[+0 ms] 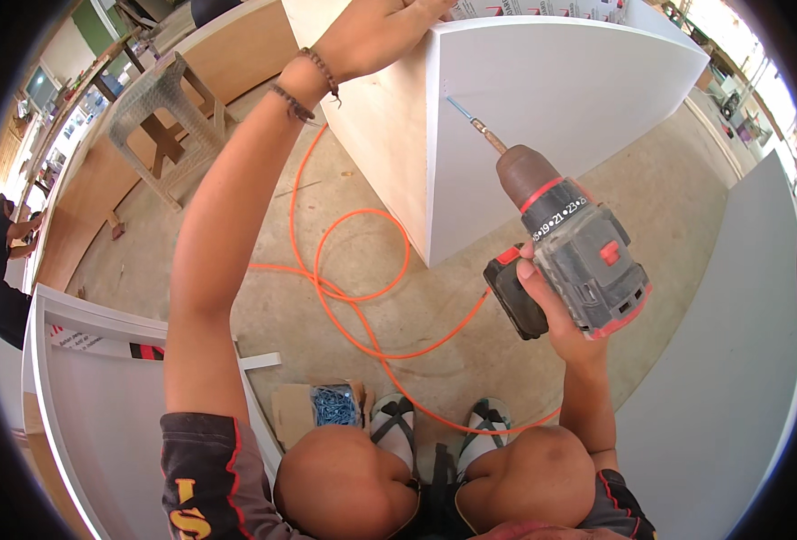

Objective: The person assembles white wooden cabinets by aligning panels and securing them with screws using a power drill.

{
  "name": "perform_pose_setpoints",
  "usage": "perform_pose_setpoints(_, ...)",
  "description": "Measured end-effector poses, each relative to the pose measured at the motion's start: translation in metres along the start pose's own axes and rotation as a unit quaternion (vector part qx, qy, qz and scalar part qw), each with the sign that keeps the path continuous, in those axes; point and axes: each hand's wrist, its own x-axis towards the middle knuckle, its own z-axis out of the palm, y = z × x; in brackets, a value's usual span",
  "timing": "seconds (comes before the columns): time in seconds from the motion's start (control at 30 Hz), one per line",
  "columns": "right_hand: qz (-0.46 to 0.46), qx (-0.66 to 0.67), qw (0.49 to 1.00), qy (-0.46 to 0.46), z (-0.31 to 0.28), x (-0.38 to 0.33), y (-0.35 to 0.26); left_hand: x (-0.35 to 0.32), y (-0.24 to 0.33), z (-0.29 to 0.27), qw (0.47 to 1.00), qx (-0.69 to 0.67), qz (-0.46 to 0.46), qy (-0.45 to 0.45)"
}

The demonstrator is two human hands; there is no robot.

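Head view: your right hand (556, 310) is gripping the cordless drill (571, 243) at 3 o'clock, its bit touching the white panel (551, 99); your left hand (389, 22) is pressing the panel's top edge at 12 o'clock, fingers hidden.

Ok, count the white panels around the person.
3: the upright white panel being drilled at top centre, a framed panel lower left, and a plain panel along the right. Others may lie outside the view.
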Motion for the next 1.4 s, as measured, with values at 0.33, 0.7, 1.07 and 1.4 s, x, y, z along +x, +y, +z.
perform_pose_setpoints(0.33, -0.016, -0.092, 0.995, -0.039, -0.009, -0.003, 0.004, 0.001, -0.029, 0.038, 0.946, -0.018, 0.12, 0.3)
perform_pose_setpoints(0.7, 0.003, -0.088, 0.996, -0.032, -0.006, 0.006, -0.004, 0.004, -0.029, 0.04, 0.926, -0.017, 0.167, 0.338)
perform_pose_setpoints(1.07, 0.065, -0.04, 0.996, -0.038, -0.004, 0.018, -0.009, 0.006, -0.033, 0.039, 0.924, -0.012, 0.18, 0.338)
perform_pose_setpoints(1.4, 0.054, -0.067, 0.995, -0.047, 0.002, 0.025, -0.012, 0.007, -0.037, 0.039, 0.918, -0.008, 0.205, 0.339)
